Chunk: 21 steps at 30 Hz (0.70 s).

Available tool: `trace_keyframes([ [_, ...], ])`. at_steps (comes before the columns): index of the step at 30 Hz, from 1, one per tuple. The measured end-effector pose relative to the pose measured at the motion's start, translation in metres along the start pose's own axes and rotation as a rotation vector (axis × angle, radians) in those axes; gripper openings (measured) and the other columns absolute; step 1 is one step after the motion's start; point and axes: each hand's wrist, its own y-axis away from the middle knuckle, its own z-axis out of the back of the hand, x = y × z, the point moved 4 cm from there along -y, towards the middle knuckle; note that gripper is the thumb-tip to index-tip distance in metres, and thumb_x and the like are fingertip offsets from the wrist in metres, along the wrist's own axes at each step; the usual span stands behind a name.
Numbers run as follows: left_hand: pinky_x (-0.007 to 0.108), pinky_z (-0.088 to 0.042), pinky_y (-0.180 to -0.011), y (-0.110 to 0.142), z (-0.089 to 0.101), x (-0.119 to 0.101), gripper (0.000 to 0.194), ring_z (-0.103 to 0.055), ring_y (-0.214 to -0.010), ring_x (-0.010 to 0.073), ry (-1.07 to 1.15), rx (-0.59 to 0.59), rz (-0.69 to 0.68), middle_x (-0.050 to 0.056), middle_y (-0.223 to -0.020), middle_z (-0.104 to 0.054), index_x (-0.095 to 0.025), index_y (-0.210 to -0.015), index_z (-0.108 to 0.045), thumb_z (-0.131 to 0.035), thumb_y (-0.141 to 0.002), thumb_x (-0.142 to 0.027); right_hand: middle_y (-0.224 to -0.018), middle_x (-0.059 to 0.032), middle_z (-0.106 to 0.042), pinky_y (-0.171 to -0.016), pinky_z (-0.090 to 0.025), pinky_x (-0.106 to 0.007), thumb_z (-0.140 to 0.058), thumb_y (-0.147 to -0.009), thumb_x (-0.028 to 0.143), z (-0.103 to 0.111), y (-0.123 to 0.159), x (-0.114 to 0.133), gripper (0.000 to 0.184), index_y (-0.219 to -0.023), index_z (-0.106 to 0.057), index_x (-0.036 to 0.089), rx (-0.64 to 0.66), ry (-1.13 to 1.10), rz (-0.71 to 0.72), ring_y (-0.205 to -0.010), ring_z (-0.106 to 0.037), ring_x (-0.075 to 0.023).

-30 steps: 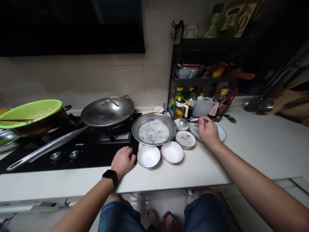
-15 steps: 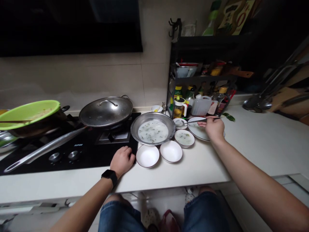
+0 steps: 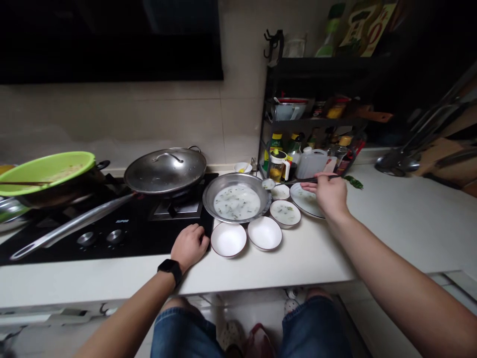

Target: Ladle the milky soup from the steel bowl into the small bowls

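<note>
My right hand [image 3: 331, 195] is closed round the dark handle of a ladle [image 3: 268, 184]. The ladle's bowl, with pale liquid in it, hovers by the right rim of a metal basin [image 3: 208, 205] holding milky soup with green bits. Beneath and beside it stand a small bowl [image 3: 280, 192], a bowl of soup [image 3: 285, 213] and a larger patterned bowl [image 3: 306, 200], partly hidden by my hand. Two white bowls without soup, a left one [image 3: 228, 240] and a right one [image 3: 264, 233], sit in front. My left hand [image 3: 190, 245] rests with curled fingers at the stove's edge, holding nothing.
A lidded wok [image 3: 166, 171] sits on the black stove [image 3: 149, 243], its long handle pointing left and forward. A green basin [image 3: 80, 161] stands farther left. Behind the bowls is a black rack [image 3: 316, 63] with bottles. Ladles and spoons [image 3: 397, 164] lie at the right.
My right hand has raised the ladle from the small bowl and shifted it left toward the metal basin's rim. My left hand stays in place.
</note>
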Motion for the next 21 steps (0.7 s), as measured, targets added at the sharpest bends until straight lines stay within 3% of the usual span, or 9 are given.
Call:
trace_keyframes([
  [4, 0.04, -0.048, -0.082, 0.0, 0.0, 0.0, 0.02, -0.06, -0.084, 0.0252, -0.01, 0.007, 0.007, 0.008, -0.083, -0.064, -0.025, -0.071, -0.053, -0.051, -0.091, -0.022, -0.058, 0.0016, -0.066, -0.055, -0.065, -0.028, -0.062, -0.098, 0.033, -0.027, 0.022, -0.014, 0.014, -0.092, -0.055, 0.022, 0.106, 0.032, -0.021, -0.059, -0.078, -0.021],
  [7, 0.04, -0.048, -0.083, 0.0, 0.0, 0.0, 0.02, -0.06, -0.085, 0.0251, -0.016, 0.007, 0.006, 0.008, -0.083, -0.063, -0.025, -0.072, -0.053, -0.05, -0.091, -0.022, -0.062, 0.0004, -0.068, -0.058, -0.067, -0.035, -0.06, -0.098, 0.045, -0.042, 0.041, -0.026, 0.022, -0.095, -0.056, 0.024, 0.213, 0.073, 0.033, -0.06, -0.078, -0.0233],
  [9, 0.04, -0.048, -0.082, 0.0, 0.0, 0.0, 0.02, -0.06, -0.085, 0.0252, -0.02, 0.01, 0.005, 0.008, -0.083, -0.063, -0.025, -0.071, -0.052, -0.049, -0.091, -0.021, -0.071, -0.0032, -0.073, -0.066, -0.068, -0.041, -0.055, -0.101, 0.049, -0.047, 0.055, -0.025, 0.025, -0.099, -0.059, 0.025, 0.341, 0.139, 0.192, -0.066, -0.079, -0.0254],
  [12, 0.04, -0.048, -0.082, 0.0, 0.0, 0.0, 0.021, -0.06, -0.084, 0.0253, -0.024, 0.018, 0.008, 0.008, -0.082, -0.063, -0.025, -0.071, -0.051, -0.05, -0.091, -0.021, -0.092, -0.0095, -0.079, -0.083, -0.067, -0.045, -0.055, -0.102, 0.044, -0.049, 0.079, -0.01, 0.021, -0.102, -0.066, 0.025, 0.628, 0.326, 0.616, -0.087, -0.08, -0.0275],
  [14, 0.04, -0.048, -0.083, 0.0, 0.0, 0.0, 0.021, -0.061, -0.085, 0.0253, -0.022, 0.019, 0.011, 0.007, -0.083, -0.063, -0.025, -0.071, -0.051, -0.05, -0.091, -0.021, -0.101, -0.0109, -0.08, -0.089, -0.065, -0.045, -0.056, -0.102, 0.036, -0.043, 0.089, 0.003, 0.017, -0.101, -0.069, 0.026, 0.732, 0.412, 0.854, -0.097, -0.078, -0.0274],
  [15, 0.04, -0.048, -0.084, 0.0, 0.0, 0.0, 0.02, -0.061, -0.086, 0.0253, -0.019, 0.019, 0.012, 0.007, -0.083, -0.063, -0.025, -0.071, -0.052, -0.05, -0.091, -0.021, -0.102, -0.011, -0.08, -0.089, -0.065, -0.044, -0.055, -0.103, 0.034, -0.038, 0.089, 0.01, 0.017, -0.1, -0.07, 0.026, 0.717, 0.431, 0.925, -0.098, -0.077, -0.027],
  [17, 0.039, -0.048, -0.084, 0.0, 0.0, -0.001, 0.02, -0.061, -0.086, 0.0253, -0.013, 0.017, 0.012, 0.007, -0.084, -0.063, -0.025, -0.072, -0.052, -0.051, -0.091, -0.022, -0.099, -0.0109, -0.079, -0.088, -0.064, -0.043, -0.053, -0.104, 0.032, -0.025, 0.081, 0.022, 0.019, -0.101, -0.07, 0.026, 0.563, 0.457, 0.969, -0.095, -0.077, -0.0265],
  [21, 0.039, -0.048, -0.083, 0.0, 0.0, 0.0, 0.021, -0.061, -0.085, 0.0249, -0.015, 0.015, 0.01, 0.007, -0.083, -0.062, -0.025, -0.072, -0.052, -0.051, -0.092, -0.022, -0.092, -0.0115, -0.078, -0.093, -0.06, -0.046, -0.048, -0.104, 0.035, -0.003, 0.049, 0.03, 0.023, -0.104, -0.068, 0.024, 0.193, 0.571, 0.863, -0.095, -0.076, -0.0293],
])
